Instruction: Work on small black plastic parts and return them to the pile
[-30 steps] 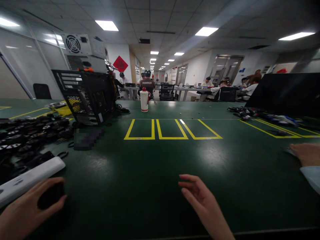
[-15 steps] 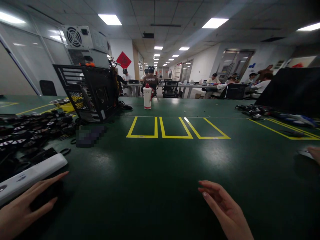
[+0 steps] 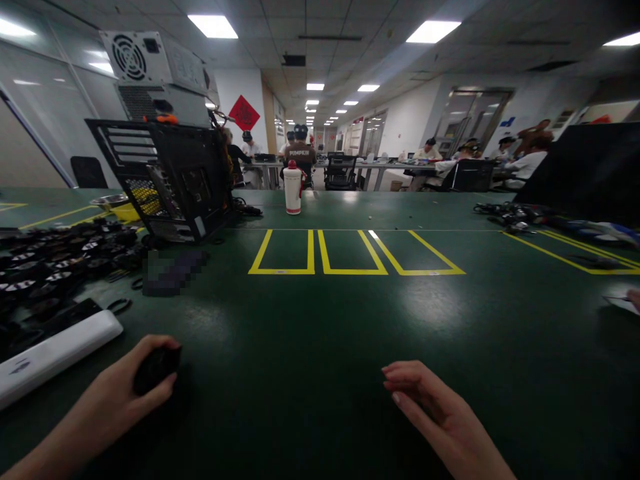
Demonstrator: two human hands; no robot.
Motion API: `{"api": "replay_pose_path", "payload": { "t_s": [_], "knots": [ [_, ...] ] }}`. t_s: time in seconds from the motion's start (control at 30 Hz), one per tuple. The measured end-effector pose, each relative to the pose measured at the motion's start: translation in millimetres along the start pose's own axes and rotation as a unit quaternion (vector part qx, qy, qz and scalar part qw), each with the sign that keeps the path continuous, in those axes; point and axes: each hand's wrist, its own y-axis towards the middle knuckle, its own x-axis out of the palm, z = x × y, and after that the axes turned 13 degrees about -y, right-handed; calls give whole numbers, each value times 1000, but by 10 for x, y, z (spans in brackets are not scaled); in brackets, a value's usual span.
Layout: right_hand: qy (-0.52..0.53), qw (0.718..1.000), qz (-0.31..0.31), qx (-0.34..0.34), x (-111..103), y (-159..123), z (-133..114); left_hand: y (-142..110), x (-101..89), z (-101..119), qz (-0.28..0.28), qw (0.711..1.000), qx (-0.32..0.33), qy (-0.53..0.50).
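In my left hand (image 3: 116, 393), at the lower left, a small dark rounded object (image 3: 156, 370) is gripped between the fingers and thumb. Its kind is too dark to make out. Close by on the left lies a long white bar-shaped thing (image 3: 60, 353), like a power strip. My right hand (image 3: 429, 403) hovers over the green table (image 3: 280, 347) at lower right. Its fingers are loosely curved, thumb apart from them, and nothing is between them.
A heap of black parts (image 3: 45, 267) covers the left side, beside an opened computer case (image 3: 170, 180). Yellow tape outlines (image 3: 295, 272) mark the middle, with a white bottle (image 3: 293, 190) behind. Cables (image 3: 515, 217) and another person's hand (image 3: 635, 299) are at right.
My left hand has moved right, away from the white bar, and a dark rounded object now shows in its grip. My right hand has shifted slightly left.
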Motion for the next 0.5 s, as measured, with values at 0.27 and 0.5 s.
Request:
{"api": "replay_pose_path", "payload": {
  "t_s": [0.27,0.5],
  "knots": [
    [4,993,-73,-91,121,1078,-250,1104,1125,1490,-72,979,174,-72],
    [223,975,-21,-1,441,1933,54,1481,1625,1778,-62,970,229,-57]
  ]
}}
